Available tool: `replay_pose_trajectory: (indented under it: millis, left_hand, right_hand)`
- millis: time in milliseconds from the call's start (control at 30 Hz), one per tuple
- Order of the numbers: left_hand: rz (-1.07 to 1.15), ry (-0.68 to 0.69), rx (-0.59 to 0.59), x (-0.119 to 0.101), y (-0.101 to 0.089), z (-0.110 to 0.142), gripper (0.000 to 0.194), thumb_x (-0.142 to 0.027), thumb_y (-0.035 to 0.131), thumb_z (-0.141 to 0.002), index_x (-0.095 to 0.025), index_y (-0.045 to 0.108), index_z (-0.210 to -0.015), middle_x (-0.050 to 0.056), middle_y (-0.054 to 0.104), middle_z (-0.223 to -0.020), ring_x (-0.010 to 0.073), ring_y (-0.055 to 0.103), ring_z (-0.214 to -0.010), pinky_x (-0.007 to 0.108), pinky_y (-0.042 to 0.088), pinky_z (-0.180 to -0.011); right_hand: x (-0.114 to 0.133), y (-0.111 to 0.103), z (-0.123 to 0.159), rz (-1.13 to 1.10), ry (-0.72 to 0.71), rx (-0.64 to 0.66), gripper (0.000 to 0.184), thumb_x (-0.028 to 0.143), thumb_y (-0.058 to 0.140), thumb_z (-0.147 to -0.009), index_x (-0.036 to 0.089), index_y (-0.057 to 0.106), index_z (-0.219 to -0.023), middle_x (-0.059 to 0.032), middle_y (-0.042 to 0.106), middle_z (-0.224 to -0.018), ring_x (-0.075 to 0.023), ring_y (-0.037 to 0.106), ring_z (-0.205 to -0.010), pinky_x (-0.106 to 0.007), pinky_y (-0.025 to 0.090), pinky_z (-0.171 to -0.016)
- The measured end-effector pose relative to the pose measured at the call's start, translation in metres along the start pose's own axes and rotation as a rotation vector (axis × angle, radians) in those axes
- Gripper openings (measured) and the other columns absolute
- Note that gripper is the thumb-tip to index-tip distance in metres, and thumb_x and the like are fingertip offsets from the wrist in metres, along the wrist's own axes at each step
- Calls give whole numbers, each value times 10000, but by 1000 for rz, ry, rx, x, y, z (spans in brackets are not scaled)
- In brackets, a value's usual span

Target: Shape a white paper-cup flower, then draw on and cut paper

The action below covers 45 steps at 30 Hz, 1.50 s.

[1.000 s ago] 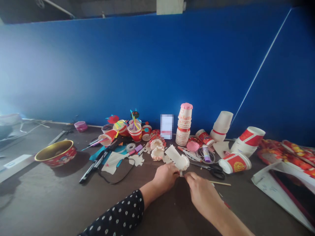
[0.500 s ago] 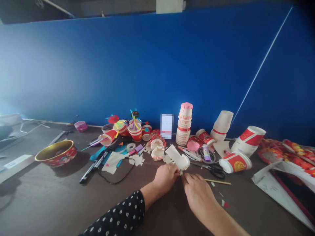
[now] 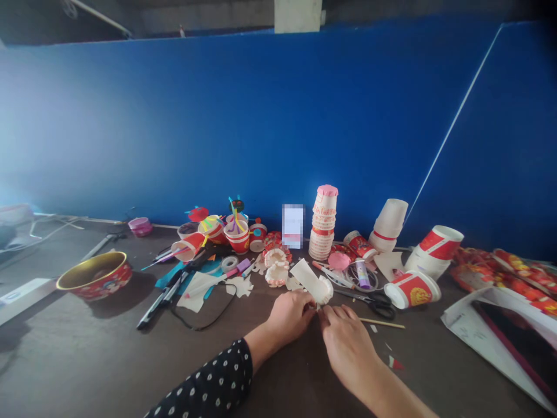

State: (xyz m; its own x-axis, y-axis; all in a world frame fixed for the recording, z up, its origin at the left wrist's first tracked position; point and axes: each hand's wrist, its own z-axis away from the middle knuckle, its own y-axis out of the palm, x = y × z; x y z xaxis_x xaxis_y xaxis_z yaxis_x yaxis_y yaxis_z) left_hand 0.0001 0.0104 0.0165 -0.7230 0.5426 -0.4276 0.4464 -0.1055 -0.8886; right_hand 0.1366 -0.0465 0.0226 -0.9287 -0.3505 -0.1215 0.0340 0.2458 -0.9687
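Hands: left (image 3: 290, 316), right (image 3: 347, 341), nearly meeting beside white paper strip (image 3: 306, 274); grip hidden from me. Step apparently delicate pinching; next move calls for light touch.

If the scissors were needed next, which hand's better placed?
Right, probably: the right hand is nearer the scissors, whose handles lie to its right. The left hand is farther from them. Whether either holds anything is unclear.
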Motion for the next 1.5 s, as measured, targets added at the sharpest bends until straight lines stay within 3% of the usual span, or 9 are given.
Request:
replay_pose_trajectory:
  millis: [233, 500, 667, 933, 1267, 1500]
  left_hand:
    - [69, 65, 3, 7, 2, -2, 206, -199, 479, -744, -222, 670, -818, 14, 624, -829, 146, 549, -798, 218, 418, -708]
    - [-13, 20, 8, -1, -3, -2, 199, -237, 463, -782, -222, 661, -783, 7, 628, -818, 138, 556, -784, 204, 407, -682]
    - [-58, 14, 2, 0, 0, -4, 223, -264, 439, -804, -223, 655, -765, 8, 624, -805, 139, 557, -779, 206, 403, -671]
    - [-95, -9, -23, -1, 2, -3, 249, -278, 408, -817, -214, 641, -757, 10, 618, -785, 142, 559, -745, 215, 400, -649]
    - [-19, -103, -38, 0, 5, -4, 151, -273, 482, -754, -206, 616, -768, 3, 623, -771, 142, 559, -713, 214, 391, -624]
    - [-5, -18, -27, 3, 5, -4, 184, -239, 466, -759, -220, 649, -764, 1, 631, -810, 140, 558, -774, 211, 394, -681]
  right_hand:
    - [-1, 4, 0, 7, 7, -22, 285, 36, 418, -770, 142, 645, -905, -91, 616, -888, -198, 529, -833, -359, 317, -821]
    - [-2, 9, 2, -7, 67, -48, 291, 50, 441, -770, 162, 612, -977, -81, 608, -941, -198, 524, -868, -341, 346, -804]
    - [-4, 4, 1, -70, 36, -4, 317, 29, 411, -781, 153, 602, -1000, -75, 634, -920, -173, 555, -876, -341, 321, -872]
    - [-1, 1, 2, -28, 21, 44, 345, 48, 409, -792, 116, 565, -1091, -110, 615, -1056, -199, 550, -970, -359, 343, -886]
    - [-6, 0, 0, -90, 45, 51, 367, 48, 357, -807, 158, 567, -1087, -85, 616, -1052, -193, 548, -964, -357, 352, -869]
    - [-7, 5, 0, -90, 42, 55, 394, 30, 370, -786, 140, 546, -1121, -100, 607, -1064, -207, 546, -969, -367, 356, -862]
